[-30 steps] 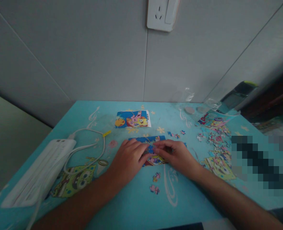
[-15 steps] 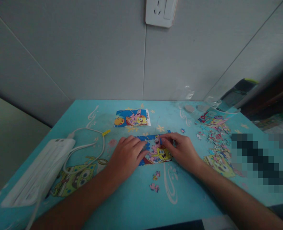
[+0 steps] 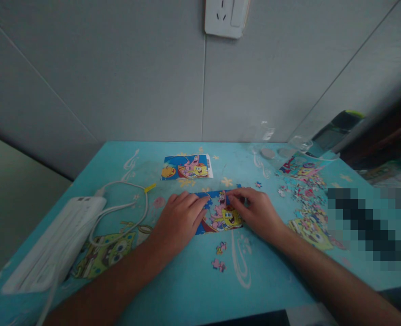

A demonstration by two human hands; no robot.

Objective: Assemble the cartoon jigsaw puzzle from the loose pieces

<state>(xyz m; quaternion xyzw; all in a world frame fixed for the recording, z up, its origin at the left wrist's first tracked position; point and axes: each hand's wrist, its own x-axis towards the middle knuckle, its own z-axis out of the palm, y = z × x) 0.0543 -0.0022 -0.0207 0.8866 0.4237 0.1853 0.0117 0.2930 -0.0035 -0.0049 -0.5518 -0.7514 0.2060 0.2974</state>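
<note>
A partly joined jigsaw puzzle [image 3: 222, 213] with cartoon figures on blue lies flat on the table, with a gap near its middle showing tabletop. My left hand [image 3: 181, 215] rests over its left side, fingers stretched out and covering that end. At the upper right edge, the thumb and forefinger of my right hand [image 3: 253, 208] are closed on the puzzle; the exact piece between them is hidden. Loose puzzle pieces, one yellow and pink [image 3: 221, 247] and a pink pair [image 3: 218, 265], lie below the puzzle. Behind it is a picture card [image 3: 186, 167] with the matching scene.
Many loose pieces [image 3: 307, 199] are heaped at the right. Clear plastic containers [image 3: 265, 132] and a round grey disc [image 3: 268, 153] stand near the wall. A white power strip [image 3: 55, 242] with a looped white cable [image 3: 147, 206] occupies the left. A wall socket [image 3: 225, 18] is above.
Both hands stay almost where they were on the puzzle. The left thumb has drawn slightly in toward the fingers, and the view has shifted very slightly.
</note>
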